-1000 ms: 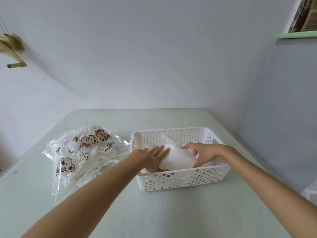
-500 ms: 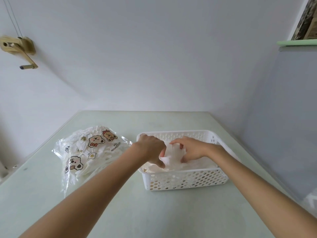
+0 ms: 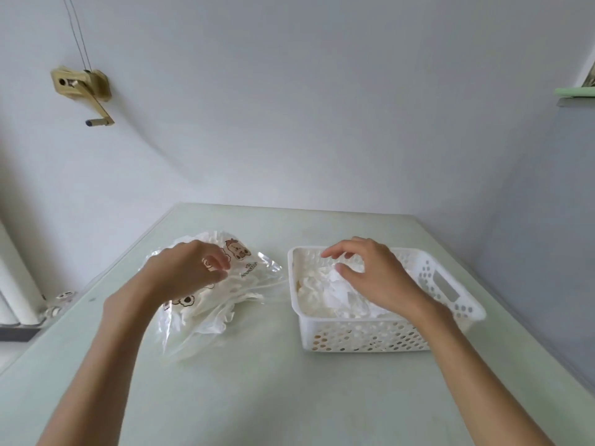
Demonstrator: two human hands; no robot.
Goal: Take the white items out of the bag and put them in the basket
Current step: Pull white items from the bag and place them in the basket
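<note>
Left hand (image 3: 186, 268) poised over the bag (image 3: 225, 304), fingers loosely curled and pinching nothing clearly visible; contact with the plastic cannot be told. More white items (image 3: 206, 312) packed directly beneath and just near of those fingertips, long axis running left-near to right-far. Basket (image 3: 363, 336) to the right, apart from the bag. Right hand (image 3: 376, 278) hovering over its white heap (image 3: 335, 294), fingers spread and relaxed. Left hand plainly nearer the bag.
</note>
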